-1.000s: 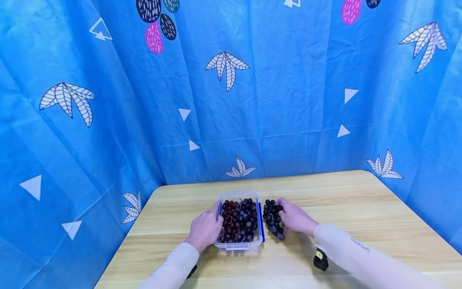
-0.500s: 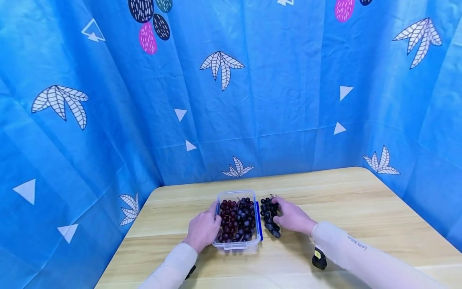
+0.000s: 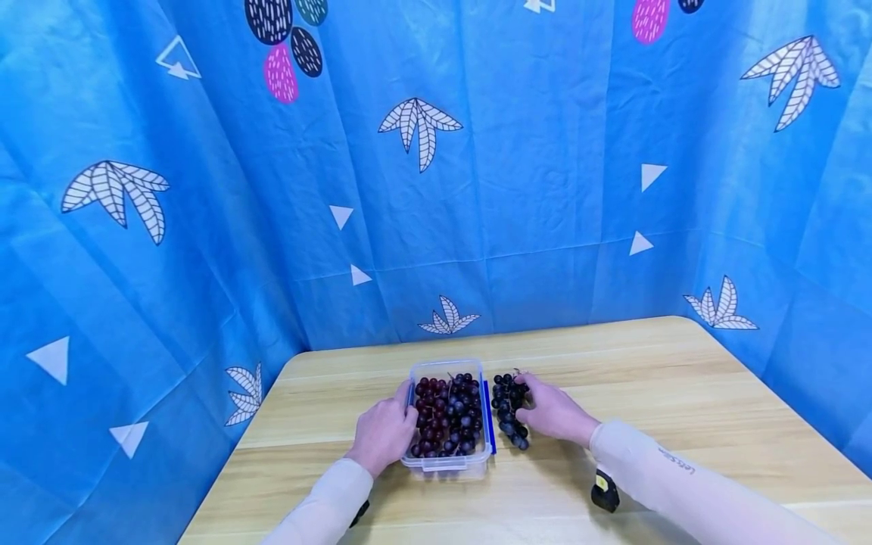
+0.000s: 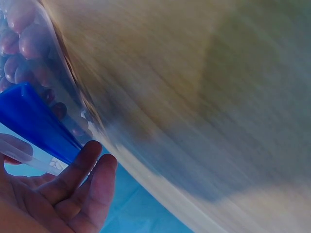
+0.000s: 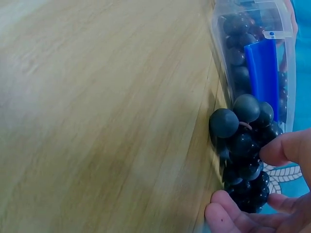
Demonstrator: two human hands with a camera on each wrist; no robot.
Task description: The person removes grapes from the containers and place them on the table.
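In the head view, a clear plastic food container [image 3: 446,460] stands on the table, holding dark red grapes [image 3: 431,416] on its left side and black grapes [image 3: 465,412] on its right. My left hand [image 3: 383,431] grips the container's left wall at the rim; in the left wrist view, its fingers [image 4: 87,165] lie beside a blue latch flap [image 4: 39,116]. Just right of the container, a separate bunch of black grapes [image 3: 506,412] lies on the wood. My right hand [image 3: 555,412] holds this bunch from its right side, thumb [image 5: 279,149] against the grapes and fingertips low near the tabletop.
Another blue latch flap [image 3: 488,416] hangs down along the container's right side, between it and the loose bunch. The light wood table [image 3: 654,393] extends to both sides. A blue patterned curtain [image 3: 538,189] surrounds its back and sides.
The head view has shifted slightly. My right thumb has come a little further left onto the black grapes, and the bunch's stem shows at the top. My left hand keeps its place.
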